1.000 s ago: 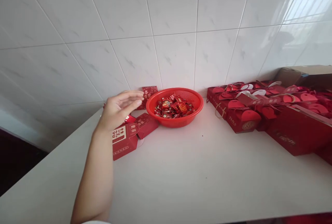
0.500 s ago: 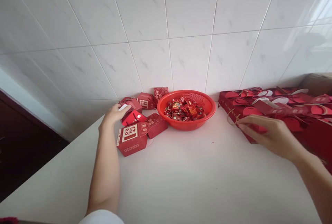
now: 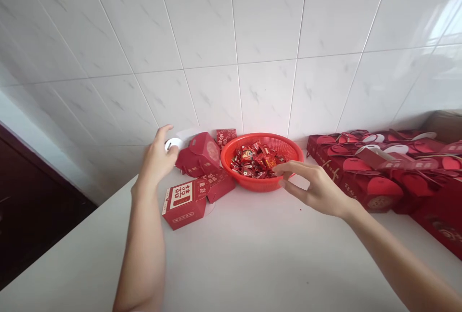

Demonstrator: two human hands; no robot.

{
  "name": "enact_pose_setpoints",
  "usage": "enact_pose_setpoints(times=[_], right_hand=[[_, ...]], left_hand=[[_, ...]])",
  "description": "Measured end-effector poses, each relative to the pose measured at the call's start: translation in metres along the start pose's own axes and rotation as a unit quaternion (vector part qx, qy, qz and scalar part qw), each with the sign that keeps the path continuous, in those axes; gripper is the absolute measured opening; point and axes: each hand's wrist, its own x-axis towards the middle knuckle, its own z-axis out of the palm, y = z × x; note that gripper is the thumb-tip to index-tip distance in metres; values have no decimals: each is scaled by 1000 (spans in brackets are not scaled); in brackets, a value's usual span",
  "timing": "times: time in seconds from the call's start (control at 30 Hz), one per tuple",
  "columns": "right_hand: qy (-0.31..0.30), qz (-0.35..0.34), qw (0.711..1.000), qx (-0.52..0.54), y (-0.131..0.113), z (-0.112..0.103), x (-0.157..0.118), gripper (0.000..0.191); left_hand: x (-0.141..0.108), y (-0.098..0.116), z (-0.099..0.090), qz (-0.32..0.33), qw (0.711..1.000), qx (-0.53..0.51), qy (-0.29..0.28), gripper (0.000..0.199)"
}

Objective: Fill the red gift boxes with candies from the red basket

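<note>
My left hand (image 3: pixel 158 159) grips the white round flap (image 3: pixel 173 145) of a red candy box (image 3: pixel 200 154), which is tipped over on its side at the far left of the table. The thumb lies on the flap and the index finger points up. In front of it stands another red box (image 3: pixel 186 203) with a white label and gold print. My right hand (image 3: pixel 317 184) hovers at the right rim of the red plastic basket (image 3: pixel 249 184). Its thumb and fingers are apart with nothing between them. Wrapped red candies (image 3: pixel 254 160) fill the basket.
Several closed red boxes (image 3: pixel 375 184) with cord handles stand in rows at the right. A small red box (image 3: pixel 226 136) leans at the tiled wall (image 3: pixel 267 95) behind the basket. The white table (image 3: pixel 252 254) ends on the left near a dark door (image 3: pixel 36 201).
My right hand has left the rows of boxes and moved left to the basket rim, letting go of a cord handle. My left hand has lifted and tilted a box by its flap.
</note>
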Motion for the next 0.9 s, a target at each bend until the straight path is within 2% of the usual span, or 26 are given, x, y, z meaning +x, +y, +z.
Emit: enact_pose_setpoints(times=[0.07, 0.13, 0.23, 0.3, 0.37, 0.47, 0.6, 0.7, 0.83, 0.9], right_hand=[[18, -9, 999, 31, -9, 3, 9, 21], [3, -11, 998, 64, -18, 5, 15, 23], [-89, 21, 993, 77, -28, 8, 19, 25], [-143, 67, 987, 31, -30, 10, 17, 29], [-172, 116, 978, -26, -29, 12, 14, 33], [-213, 158, 963, -54, -25, 11, 9, 21], [-236, 181, 955, 2, -19, 1, 4, 35], [-250, 214, 943, 47, -12, -7, 4, 29], [-336, 242, 904, 101, 7, -13, 5, 12], [-367, 235, 897, 81, 17, -16, 5, 20]], left_hand=[[-17, 27, -4, 69, 997, -13, -22, 46], [-36, 50, -1, 133, 990, -34, -39, 33], [-61, 76, 13, 262, 955, -79, -112, 25], [-74, 86, 21, 300, 934, -85, -173, 30], [-83, 93, 26, 301, 922, -74, -233, 35], [-90, 99, 29, 296, 902, -67, -308, 40], [-89, 100, 34, 289, 880, -103, -363, 36], [-83, 96, 40, 265, 874, -110, -391, 32], [-73, 87, 48, 240, 833, -115, -485, 32], [-70, 84, 51, 239, 816, -108, -515, 39]])
